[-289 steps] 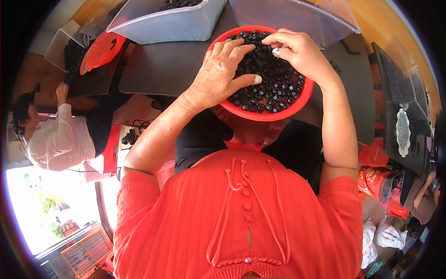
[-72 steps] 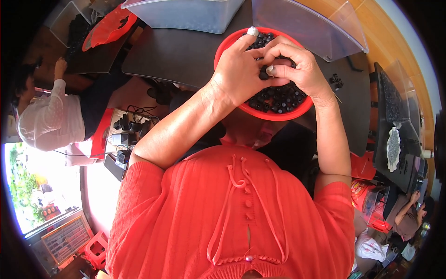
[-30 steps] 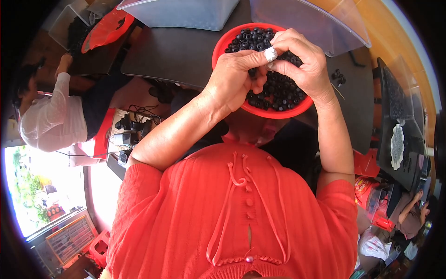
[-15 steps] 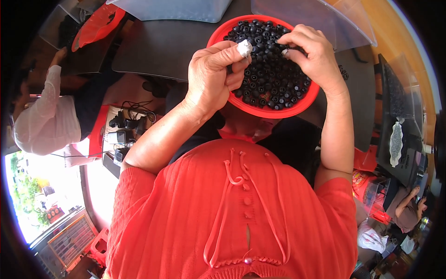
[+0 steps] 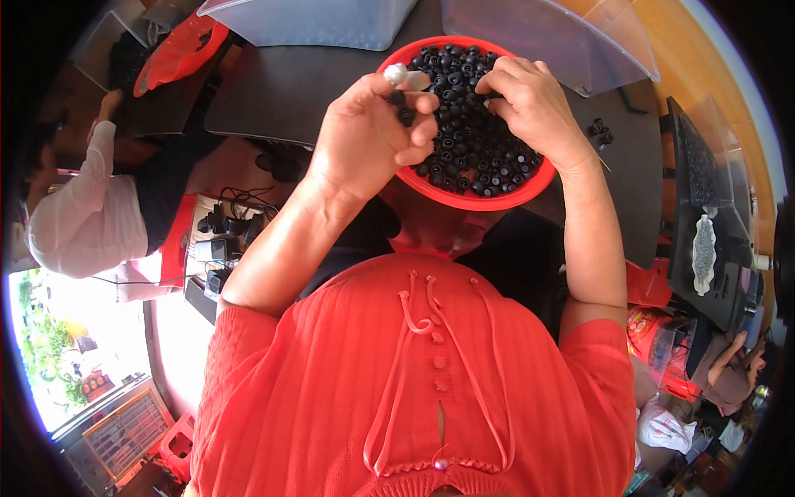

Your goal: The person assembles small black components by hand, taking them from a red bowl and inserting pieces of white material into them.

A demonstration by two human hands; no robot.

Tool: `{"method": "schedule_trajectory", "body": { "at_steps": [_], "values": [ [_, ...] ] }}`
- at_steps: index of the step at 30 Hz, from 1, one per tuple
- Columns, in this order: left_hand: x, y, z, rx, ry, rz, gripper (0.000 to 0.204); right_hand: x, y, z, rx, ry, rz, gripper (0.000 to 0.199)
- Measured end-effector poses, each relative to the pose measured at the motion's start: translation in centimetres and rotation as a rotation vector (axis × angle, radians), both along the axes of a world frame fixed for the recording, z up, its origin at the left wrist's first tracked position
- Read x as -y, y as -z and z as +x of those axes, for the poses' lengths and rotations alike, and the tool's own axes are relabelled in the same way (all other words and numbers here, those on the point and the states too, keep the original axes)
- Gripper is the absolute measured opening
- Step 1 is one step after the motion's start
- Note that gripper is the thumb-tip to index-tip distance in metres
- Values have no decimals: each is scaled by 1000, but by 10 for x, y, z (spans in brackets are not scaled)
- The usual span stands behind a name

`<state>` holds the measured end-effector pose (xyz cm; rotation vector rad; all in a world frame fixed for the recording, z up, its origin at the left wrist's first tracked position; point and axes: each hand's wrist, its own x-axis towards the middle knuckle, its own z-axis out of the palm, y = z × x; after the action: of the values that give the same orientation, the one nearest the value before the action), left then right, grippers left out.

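Observation:
A red basin full of small round black parts, ring-shaped with a hole, stands at the table edge before me. At its left rim my left hand is turned palm up, its fingers curled around a couple of black parts. White wrapping covers the thumb tip of that hand. Over the right part of the basin, my right hand pinches thumb and forefinger together at the heap. What lies between those fingertips is too small and dark to make out.
Two clear plastic bins stand behind the basin on the dark table. A few black parts lie right of the basin. At the left, another person reaches toward a red basin. Boxes and cables sit lower left.
My left hand has moved slightly left and turned palm up, so the black parts in its fingers now show. My right hand has shifted a little left and down over the heap.

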<state>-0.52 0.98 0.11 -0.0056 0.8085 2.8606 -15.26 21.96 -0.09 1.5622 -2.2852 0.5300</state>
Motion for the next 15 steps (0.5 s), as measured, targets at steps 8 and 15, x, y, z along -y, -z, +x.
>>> {"method": "schedule_trajectory", "body": {
  "at_steps": [8,15],
  "values": [
    [10,9,32,107,-206,-131,27,-5,-10,-3,127,44,-124,12],
    [0,10,24,84,-185,-110,27,-4,-21,2,779,-88,-396,13]
  ]
}}
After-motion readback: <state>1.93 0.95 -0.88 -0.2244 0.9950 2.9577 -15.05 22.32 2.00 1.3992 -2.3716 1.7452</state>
